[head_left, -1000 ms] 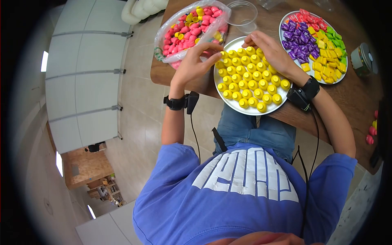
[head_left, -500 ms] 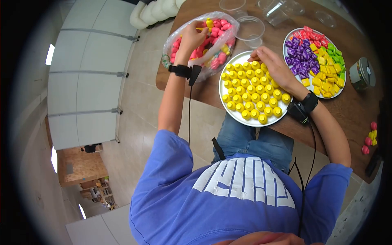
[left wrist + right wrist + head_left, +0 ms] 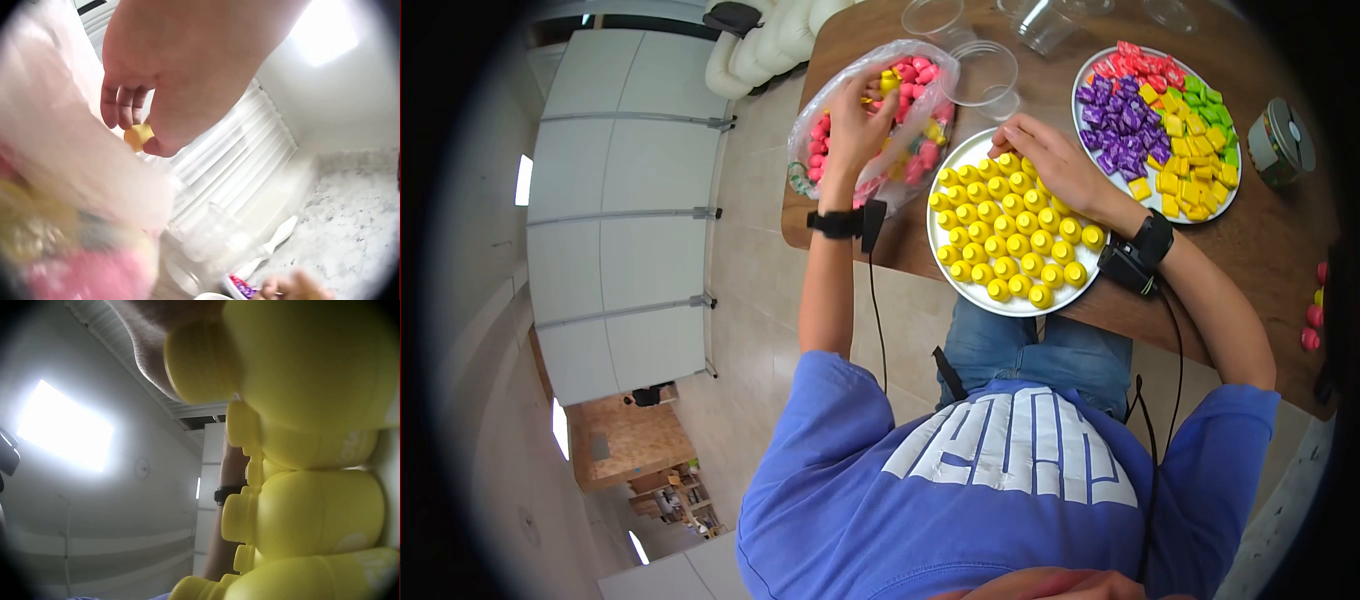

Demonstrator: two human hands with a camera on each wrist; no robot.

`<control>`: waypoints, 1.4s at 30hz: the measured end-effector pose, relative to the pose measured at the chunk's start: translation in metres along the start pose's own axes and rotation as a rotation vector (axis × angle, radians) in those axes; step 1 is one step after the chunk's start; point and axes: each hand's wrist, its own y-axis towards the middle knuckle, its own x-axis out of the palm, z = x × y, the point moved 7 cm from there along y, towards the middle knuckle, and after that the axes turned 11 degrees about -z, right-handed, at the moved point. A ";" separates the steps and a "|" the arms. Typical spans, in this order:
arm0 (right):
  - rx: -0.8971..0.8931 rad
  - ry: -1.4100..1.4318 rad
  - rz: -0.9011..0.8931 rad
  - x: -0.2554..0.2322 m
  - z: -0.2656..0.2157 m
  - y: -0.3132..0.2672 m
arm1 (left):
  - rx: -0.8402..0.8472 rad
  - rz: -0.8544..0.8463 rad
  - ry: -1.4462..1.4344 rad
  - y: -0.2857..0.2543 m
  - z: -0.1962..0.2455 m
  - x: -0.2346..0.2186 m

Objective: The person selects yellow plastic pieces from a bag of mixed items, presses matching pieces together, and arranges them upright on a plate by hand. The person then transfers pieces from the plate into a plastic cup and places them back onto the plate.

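Over the clear plastic bag at the left, my left hand pinches a small yellow bottle between thumb and fingertips, as the left wrist view shows. Pink and yellow pieces fill the bag. Many small yellow bottles stand upright, packed together on a round white plate at the table's near edge. My right hand rests along the far right side of that plate, fingers loosely bent beside the bottles. Close up in the right wrist view, yellow bottles hide most of this hand.
Clear plastic cups stand beyond the plate. Right of it lies an oval white plate with red, purple, yellow and green wrapped sweets. A lidded jar stands farther right, and pink pieces lie near the table's right edge.
My left hand has gone from the plate's left side to the bag and now pinches a yellow bottle there. The right hand stays at the plate; the head view has shifted slightly.
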 end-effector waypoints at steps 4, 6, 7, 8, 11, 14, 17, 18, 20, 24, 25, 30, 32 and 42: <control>0.007 -0.032 -0.040 0.003 -0.003 0.001 | 0.201 -0.148 -0.272 -0.037 0.070 0.006; 0.007 -0.056 -0.030 0.001 0.000 0.002 | 0.246 -0.197 -0.254 -0.047 0.093 0.009; -0.005 -0.062 -0.031 0.001 0.000 0.003 | 0.245 -0.193 -0.254 -0.051 0.098 0.009; -0.004 -0.065 -0.031 0.001 0.002 0.003 | 0.189 -0.239 -0.284 -0.052 0.098 0.014; -0.037 -0.054 -0.029 0.000 0.002 0.003 | 0.131 -0.322 -0.319 -0.055 0.090 0.028; -0.029 -0.036 -0.022 -0.001 0.002 0.002 | 0.078 -0.381 -0.364 -0.056 0.090 0.029; -0.040 -0.058 -0.024 0.000 0.002 0.003 | 0.023 -0.413 -0.379 -0.056 0.087 0.028; -0.041 -0.065 -0.013 -0.001 0.003 0.003 | 0.023 -0.431 -0.358 -0.057 0.086 0.028; -0.042 -0.072 -0.005 0.000 0.005 0.005 | 0.025 -0.381 -0.369 -0.057 0.087 0.023; -0.026 -0.076 -0.007 -0.001 0.000 0.002 | 0.022 -0.159 -0.296 -0.044 0.068 -0.003; -0.013 -0.078 -0.011 0.000 -0.002 0.001 | 0.036 -0.059 -0.351 -0.039 0.049 -0.009; -0.038 -0.050 -0.005 0.001 0.005 0.004 | -0.170 0.013 -0.141 -0.009 -0.061 -0.035; -0.051 -0.044 0.004 -0.001 0.004 0.004 | -0.209 -0.036 0.071 -0.003 -0.105 -0.034; -0.022 -0.073 -0.003 0.000 -0.002 0.001 | -0.065 -0.009 0.240 0.001 -0.133 -0.030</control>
